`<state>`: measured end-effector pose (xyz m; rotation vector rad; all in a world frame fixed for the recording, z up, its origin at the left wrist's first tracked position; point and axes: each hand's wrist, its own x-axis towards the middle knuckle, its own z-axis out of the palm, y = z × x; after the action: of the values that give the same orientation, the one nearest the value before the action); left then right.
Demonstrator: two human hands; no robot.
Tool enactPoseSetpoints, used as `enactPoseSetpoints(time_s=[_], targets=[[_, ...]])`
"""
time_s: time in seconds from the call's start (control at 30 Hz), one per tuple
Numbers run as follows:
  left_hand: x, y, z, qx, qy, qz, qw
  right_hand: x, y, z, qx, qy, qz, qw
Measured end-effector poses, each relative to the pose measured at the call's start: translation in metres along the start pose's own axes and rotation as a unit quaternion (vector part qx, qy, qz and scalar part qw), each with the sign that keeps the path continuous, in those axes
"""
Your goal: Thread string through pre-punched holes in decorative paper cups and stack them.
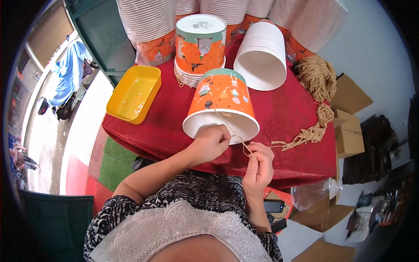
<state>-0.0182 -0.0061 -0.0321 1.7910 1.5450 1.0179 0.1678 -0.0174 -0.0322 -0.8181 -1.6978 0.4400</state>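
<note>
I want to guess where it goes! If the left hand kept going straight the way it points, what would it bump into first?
Probably the orange paper bucket. The left hand points up and away from the person, and its fingers already sit at the bucket's white rim, pinching a tan string. Depth is hard to judge, though.

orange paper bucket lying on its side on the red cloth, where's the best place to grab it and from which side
Probably the white rim of the orange paper bucket, from the person's side. It lies tipped with its open mouth facing them, so fingers can hook over the near edge, where the left hand already rests. The right hand pinches a tan string beside it, and stacks of buckets crowd the far side.
</note>
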Motion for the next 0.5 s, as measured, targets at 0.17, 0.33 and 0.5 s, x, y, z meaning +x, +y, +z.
enactPoseSetpoints(time_s=[0.17, 0.33, 0.5], targets=[[0.003, 0.006, -0.007, -0.039, -0.030, -0.060, 0.997, -0.004, -0.003, -0.003, 0.098, -0.056, -0.008, 0.994], [0.001, -0.005, -0.001, -0.076, -0.013, -0.076, 0.994, -0.004, -0.013, -0.002, 0.100, -0.104, 0.004, 0.990], [-0.001, -0.003, -0.002, -0.120, -0.041, -0.099, 0.987, -0.003, -0.009, 0.010, 0.043, 0.003, 0.130, 0.991]])
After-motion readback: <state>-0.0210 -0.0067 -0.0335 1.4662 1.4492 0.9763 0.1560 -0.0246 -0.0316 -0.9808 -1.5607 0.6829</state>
